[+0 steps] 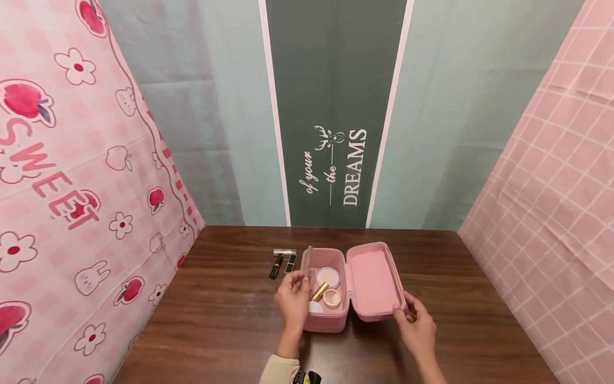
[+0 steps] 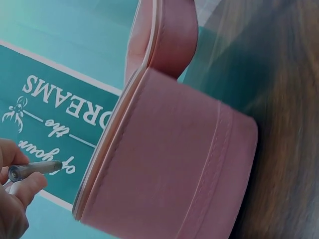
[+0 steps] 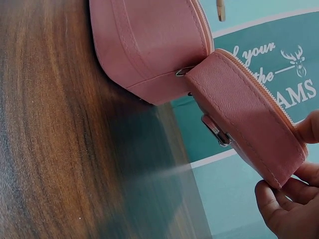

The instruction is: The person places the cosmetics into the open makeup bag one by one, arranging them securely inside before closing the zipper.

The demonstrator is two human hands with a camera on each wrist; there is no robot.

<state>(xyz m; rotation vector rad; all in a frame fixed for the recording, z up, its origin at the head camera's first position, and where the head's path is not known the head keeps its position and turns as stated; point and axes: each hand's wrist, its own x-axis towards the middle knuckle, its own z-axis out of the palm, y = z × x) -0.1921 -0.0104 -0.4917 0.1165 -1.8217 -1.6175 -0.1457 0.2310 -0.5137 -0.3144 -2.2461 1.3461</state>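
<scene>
Toward the left of the counter (image 1: 216,309), near the case (image 1: 327,323), a silver tube (image 1: 285,252) lies crosswise, with a black lipstick (image 1: 275,268) and a gold-edged box (image 1: 290,263) on its near side. Next comes the left hand (image 1: 293,298), its grip pinching a stick (image 2: 44,167) between thumb and fingers, above the left rim of the case; whether the hand touches that rim I cannot tell. To handle it well, I would judge, the pinch should be light but steady and near one end, the wrist high enough that the knuckles clear the rim and knock nothing inside. The stick's long axis runs mostly away from the person, roughly along the left wall, the free end pointing toward the back cloth (image 1: 331,80) and leaning slightly right in the head view; how far it dips is hard to tell. Within the case sit a white item (image 1: 315,307), partly hidden, a gold tube (image 1: 320,292) slanting up to the right, a powder (image 1: 328,278) and, nearer the person, a small jar (image 1: 331,298). To the right, the lid (image 1: 376,280) is folded back on its hinge side, and the right hand (image 1: 417,322) grips its near outer corner, thumb on the zip edge, fingers behind; a soft, unmoving hold there should best spare the hinge and steady the case
</scene>
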